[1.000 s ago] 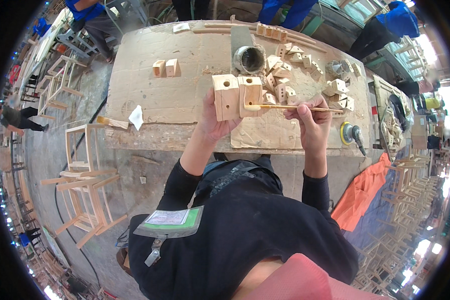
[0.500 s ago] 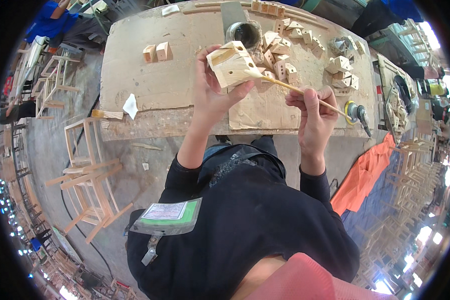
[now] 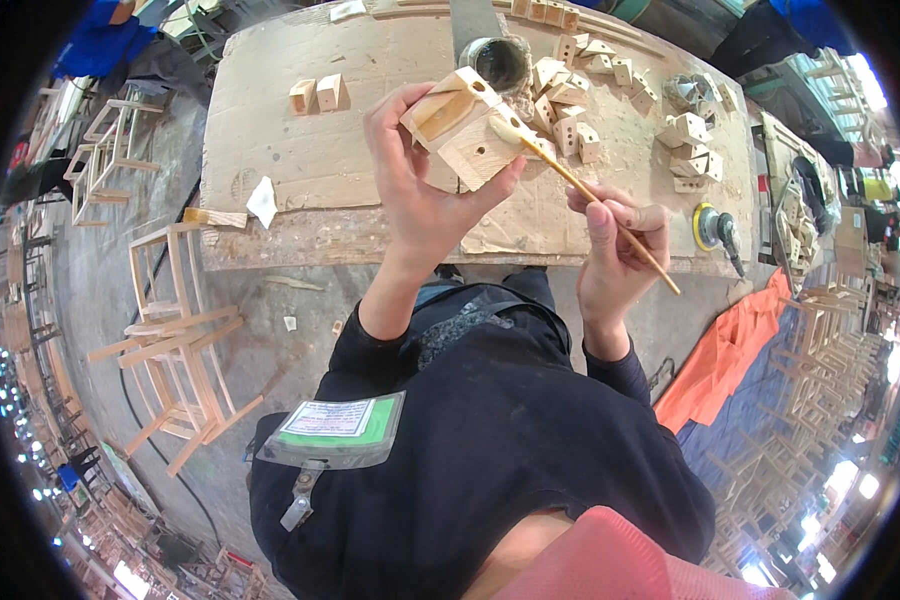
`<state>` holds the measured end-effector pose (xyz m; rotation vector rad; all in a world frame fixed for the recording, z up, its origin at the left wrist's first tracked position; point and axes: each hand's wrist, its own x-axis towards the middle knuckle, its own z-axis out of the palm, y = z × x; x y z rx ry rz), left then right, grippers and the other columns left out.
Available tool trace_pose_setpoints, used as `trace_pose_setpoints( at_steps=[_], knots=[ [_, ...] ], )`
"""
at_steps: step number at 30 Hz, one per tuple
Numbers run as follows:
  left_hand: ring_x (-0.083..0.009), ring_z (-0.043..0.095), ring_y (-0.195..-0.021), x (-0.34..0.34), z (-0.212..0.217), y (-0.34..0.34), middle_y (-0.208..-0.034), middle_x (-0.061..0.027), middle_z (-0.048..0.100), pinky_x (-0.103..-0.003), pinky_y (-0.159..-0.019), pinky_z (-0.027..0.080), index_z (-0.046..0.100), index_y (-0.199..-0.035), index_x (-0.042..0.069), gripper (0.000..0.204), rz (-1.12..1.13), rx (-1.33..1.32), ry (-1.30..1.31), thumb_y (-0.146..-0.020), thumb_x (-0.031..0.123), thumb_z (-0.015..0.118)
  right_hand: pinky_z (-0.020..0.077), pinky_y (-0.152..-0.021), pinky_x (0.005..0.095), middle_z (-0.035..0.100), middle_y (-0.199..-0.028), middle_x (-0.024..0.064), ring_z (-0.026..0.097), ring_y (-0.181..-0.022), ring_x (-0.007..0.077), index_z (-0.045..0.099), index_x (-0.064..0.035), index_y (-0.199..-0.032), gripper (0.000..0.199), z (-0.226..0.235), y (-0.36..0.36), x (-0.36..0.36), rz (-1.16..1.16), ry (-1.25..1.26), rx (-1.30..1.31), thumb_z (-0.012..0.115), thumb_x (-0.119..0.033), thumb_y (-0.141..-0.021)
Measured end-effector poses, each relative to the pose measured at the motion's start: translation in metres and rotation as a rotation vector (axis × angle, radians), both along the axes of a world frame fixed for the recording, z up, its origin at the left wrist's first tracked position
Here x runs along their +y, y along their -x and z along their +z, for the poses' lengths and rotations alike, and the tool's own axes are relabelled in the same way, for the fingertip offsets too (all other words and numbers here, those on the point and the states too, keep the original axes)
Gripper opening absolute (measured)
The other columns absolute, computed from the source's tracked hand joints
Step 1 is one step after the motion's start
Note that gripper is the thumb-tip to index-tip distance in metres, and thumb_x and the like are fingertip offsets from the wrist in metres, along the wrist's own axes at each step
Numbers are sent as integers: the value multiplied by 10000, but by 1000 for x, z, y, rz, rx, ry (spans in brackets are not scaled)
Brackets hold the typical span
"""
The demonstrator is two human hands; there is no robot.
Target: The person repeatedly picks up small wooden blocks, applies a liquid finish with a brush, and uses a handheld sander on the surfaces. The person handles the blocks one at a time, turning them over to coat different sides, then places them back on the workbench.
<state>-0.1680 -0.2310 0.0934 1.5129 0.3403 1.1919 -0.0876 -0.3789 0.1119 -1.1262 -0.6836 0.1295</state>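
My left hand [image 3: 420, 195] grips a pale wooden block assembly [image 3: 462, 128] with round holes, lifted above the workbench [image 3: 310, 190]. My right hand [image 3: 615, 250] pinches a thin wooden brush [image 3: 580, 185] like a pencil. The brush's tip touches the top edge of the block assembly. Just behind the assembly stands a round metal can [image 3: 498, 62].
Several small wooden blocks [image 3: 590, 90] lie in a heap at the bench's far right, two more blocks [image 3: 317, 93] sit at the left. A sander [image 3: 715, 228] rests at the right edge. Unfinished wooden chair frames [image 3: 175, 330] stand on the floor at left. An orange cloth [image 3: 730, 350] lies at right.
My left hand has tilted the block assembly and brought it nearer to me. My right hand has swung the brush so its tip meets the assembly.
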Motion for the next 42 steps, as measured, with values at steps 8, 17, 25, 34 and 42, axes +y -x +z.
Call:
trace_pose_setpoints(
  at_steps=[8,17,25,34,42],
  knots=[
    [-203,495,-1113,4,-1,2,-1217,-111,358,-327,-918,486,358,-1263,8,825,107,9,-115,-627,116,873,579,-753,333,662,-951,249,688,-879,270,507,5,-893,184,-10,12,-3,103,21,-69,645,105,-825],
    [-203,476,-1143,2,6,1,-1260,-115,347,-335,-967,453,309,-1317,29,827,28,-107,17,-653,18,801,590,-678,365,669,-888,223,692,-749,265,466,-20,-836,158,-4,9,3,158,-69,347,612,-5,-897],
    [-224,447,-1162,5,-5,0,-1205,-113,426,-367,-997,379,332,-1310,21,825,90,-41,-26,-624,52,790,584,-730,346,673,-932,182,689,-822,249,489,-44,-871,103,-2,-6,15,44,-11,266,569,-55,-937],
    [-273,417,-1139,12,-2,9,-1197,-128,470,-390,-968,355,428,-1267,24,787,352,133,-299,-599,174,816,575,-783,339,654,-1019,223,680,-870,240,501,-12,-866,119,1,-9,23,48,-12,277,613,25,-887],
    [-272,413,-1149,15,-3,8,-1196,-126,472,-391,-977,348,426,-1267,17,798,368,121,-271,-590,176,817,574,-796,321,644,-1055,236,674,-907,230,526,0,-901,108,2,-2,18,171,-9,221,601,74,-874]
  ],
)
